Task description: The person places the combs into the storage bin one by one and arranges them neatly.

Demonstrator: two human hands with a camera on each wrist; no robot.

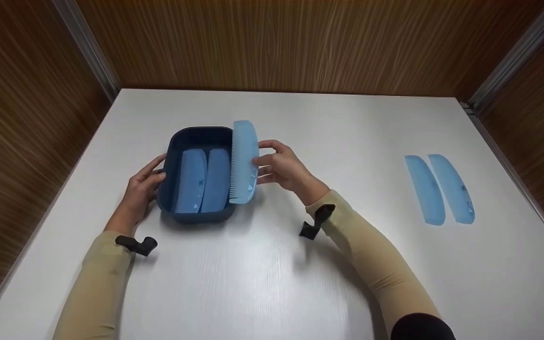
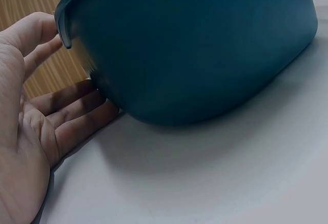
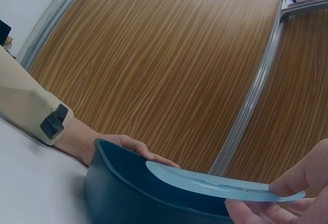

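Note:
A dark blue rectangular tub [image 1: 177,146] stands on the white table, with two light blue combs [image 1: 203,182] lying inside it. My right hand [image 1: 281,167] pinches a third light blue comb [image 1: 243,160] by its spine, over the tub's right rim, teeth pointing left. In the right wrist view that comb [image 3: 220,185] lies across the tub's rim [image 3: 110,157]. My left hand [image 1: 142,189] rests with straight fingers against the tub's left wall; in the left wrist view the fingers [image 2: 77,116] touch the tub [image 2: 195,44].
Two more light blue combs [image 1: 439,189] lie side by side on the table at the right. Wood-panelled walls [image 1: 276,42] close in the table at the back and both sides. A small black camera mount sits on each wrist.

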